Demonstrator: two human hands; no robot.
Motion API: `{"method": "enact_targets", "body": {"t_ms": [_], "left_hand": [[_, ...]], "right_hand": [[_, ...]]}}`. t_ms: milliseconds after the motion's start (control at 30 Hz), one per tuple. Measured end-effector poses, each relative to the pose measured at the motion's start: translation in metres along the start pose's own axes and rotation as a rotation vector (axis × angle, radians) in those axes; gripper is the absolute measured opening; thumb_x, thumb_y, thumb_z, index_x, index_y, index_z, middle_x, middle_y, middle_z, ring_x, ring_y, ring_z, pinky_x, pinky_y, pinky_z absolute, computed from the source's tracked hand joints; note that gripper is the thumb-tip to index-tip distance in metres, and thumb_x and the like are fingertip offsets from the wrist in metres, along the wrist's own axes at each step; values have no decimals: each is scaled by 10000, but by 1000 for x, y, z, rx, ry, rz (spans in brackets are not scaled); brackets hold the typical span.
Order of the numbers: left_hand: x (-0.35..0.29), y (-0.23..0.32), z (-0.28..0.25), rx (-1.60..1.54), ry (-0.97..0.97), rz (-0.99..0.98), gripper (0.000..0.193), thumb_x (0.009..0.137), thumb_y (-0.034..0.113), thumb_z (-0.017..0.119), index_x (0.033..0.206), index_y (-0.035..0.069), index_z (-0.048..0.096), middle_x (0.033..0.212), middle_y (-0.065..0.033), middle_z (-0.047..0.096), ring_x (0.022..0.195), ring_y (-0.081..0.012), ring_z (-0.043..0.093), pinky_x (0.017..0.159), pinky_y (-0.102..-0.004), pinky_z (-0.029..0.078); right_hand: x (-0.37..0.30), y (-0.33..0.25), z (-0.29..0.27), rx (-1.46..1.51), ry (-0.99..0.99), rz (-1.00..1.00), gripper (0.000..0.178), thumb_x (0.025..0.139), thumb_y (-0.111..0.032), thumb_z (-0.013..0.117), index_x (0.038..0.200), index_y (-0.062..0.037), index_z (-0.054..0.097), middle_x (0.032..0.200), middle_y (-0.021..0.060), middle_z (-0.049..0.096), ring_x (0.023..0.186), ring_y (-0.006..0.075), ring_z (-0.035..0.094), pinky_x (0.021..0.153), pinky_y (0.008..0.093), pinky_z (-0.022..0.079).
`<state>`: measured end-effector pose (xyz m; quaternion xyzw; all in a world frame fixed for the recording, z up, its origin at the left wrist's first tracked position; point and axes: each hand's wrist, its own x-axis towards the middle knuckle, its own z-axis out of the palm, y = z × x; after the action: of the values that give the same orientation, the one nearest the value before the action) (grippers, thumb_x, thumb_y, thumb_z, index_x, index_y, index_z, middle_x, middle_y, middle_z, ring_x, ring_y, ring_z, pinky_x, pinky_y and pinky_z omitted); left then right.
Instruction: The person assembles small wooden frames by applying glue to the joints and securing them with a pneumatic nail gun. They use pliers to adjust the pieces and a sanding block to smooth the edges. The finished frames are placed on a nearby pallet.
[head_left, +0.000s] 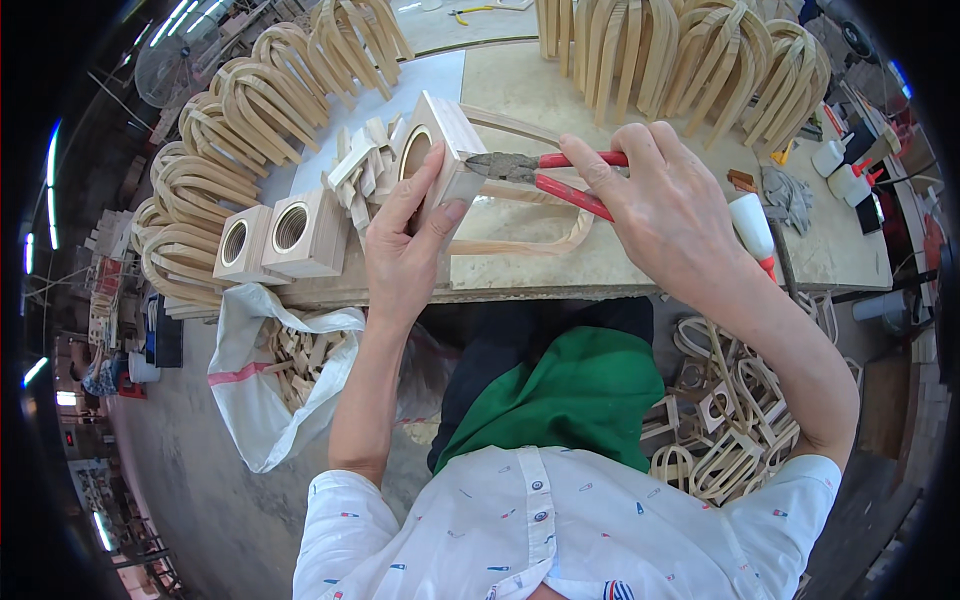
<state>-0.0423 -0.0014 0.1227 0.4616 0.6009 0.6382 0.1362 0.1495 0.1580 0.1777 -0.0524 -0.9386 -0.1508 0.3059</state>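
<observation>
Presently: left hand (pixel 405 245), pinching holed block (pixel 452 125); right hand (pixel 672 200), gripping red-handled pliers (pixel 515 168), tip at block's side.

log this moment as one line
left hand: holds wooden block; right hand: holds red-handled pliers; pliers tips: at block; nearby: two similar blocks

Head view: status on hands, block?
Left hand grips bored wooden block. Right hand holds red-handled pliers, jaws at block's side. Wood scraps left of block.
</observation>
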Motion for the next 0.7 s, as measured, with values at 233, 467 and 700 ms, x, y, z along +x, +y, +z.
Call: {"method": "enact_targets", "body": {"t_ms": [233,467,700], "left_hand": [[0,2,3,-13,26,-7,492,871,20,630,1341,3,485,1280,-90,564,1135,-142,537,984,-282,406],[0,4,6,-17,42,-15,481,868,10,627,1331,1,498,1250,-98,580,1111,-137,542,972,-275,402],[2,2,7,26,82,2,484,870,39,635,1332,-6,495,1266,-123,570,1133,-161,535,993,-290,390]], "right_hand": [[6,6,-2,-46,27,-39,410,730,-109,616,1137,-68,600,776,64,478,766,206,518,623,294,470],[14,10,-15,-137,59,-82,348,727,-121,620,1072,-84,600,777,55,470,755,193,514,604,289,465],[-3,-12,-11,421,-124,276,354,777,-53,601,1129,-45,570,864,156,544,848,318,550,732,393,460]]}}
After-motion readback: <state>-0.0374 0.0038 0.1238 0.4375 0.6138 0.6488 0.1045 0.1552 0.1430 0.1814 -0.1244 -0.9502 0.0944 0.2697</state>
